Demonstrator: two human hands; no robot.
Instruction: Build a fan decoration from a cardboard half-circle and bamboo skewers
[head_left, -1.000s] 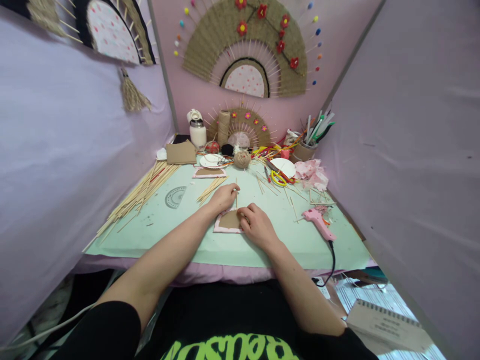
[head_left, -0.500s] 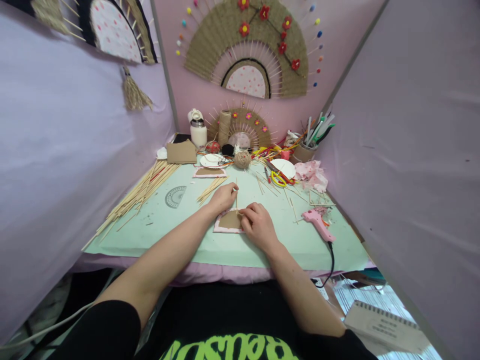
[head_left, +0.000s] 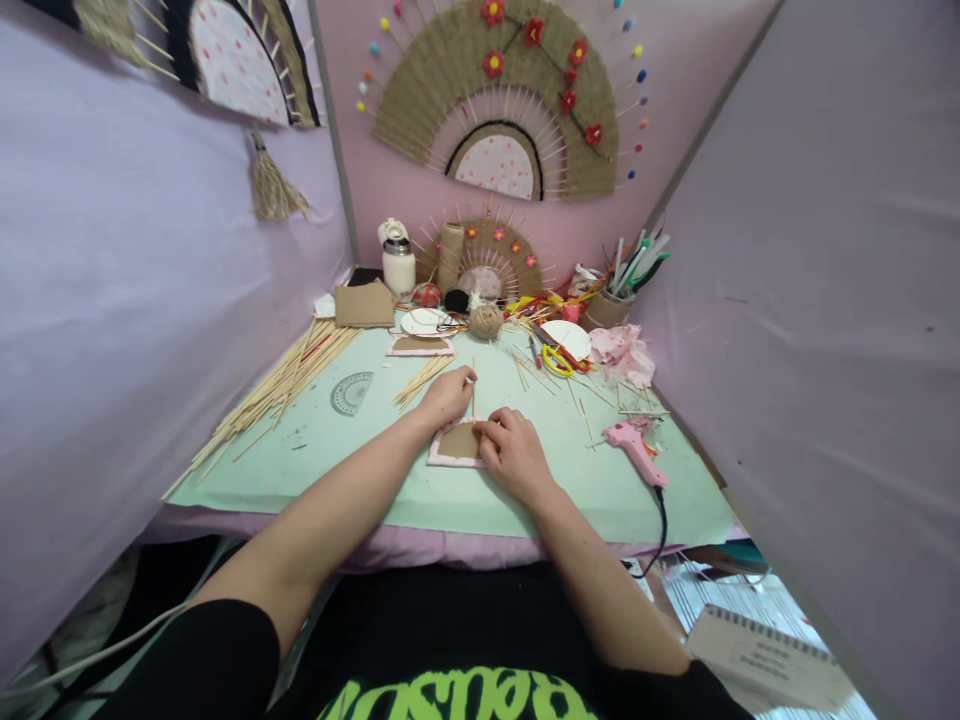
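Observation:
A thin bamboo stick (head_left: 474,402) stands out from the top edge of a half-round cardboard piece (head_left: 457,443) with a white-and-pink fabric border. My left hand (head_left: 448,393) is closed, pinching the stick near its upper end between thumb and fingertips. Over the right part of the cardboard, my right hand (head_left: 516,452) has its curled fingers on the stick's lower end, holding it against the piece. That hand hides the right side of the cardboard.
Bamboo sticks (head_left: 281,385) lie in a long pile at left, beside a protractor (head_left: 351,394). A pink glue gun (head_left: 636,455) rests at right, its cord over the front edge. Yellow-handled scissors (head_left: 556,360), a twine ball (head_left: 486,321) and a second fabric-edged piece (head_left: 420,346) lie further back.
My right index finger has shifted slightly left over the stick's lower end. My left hand keeps its pinch on the stick in about the same place.

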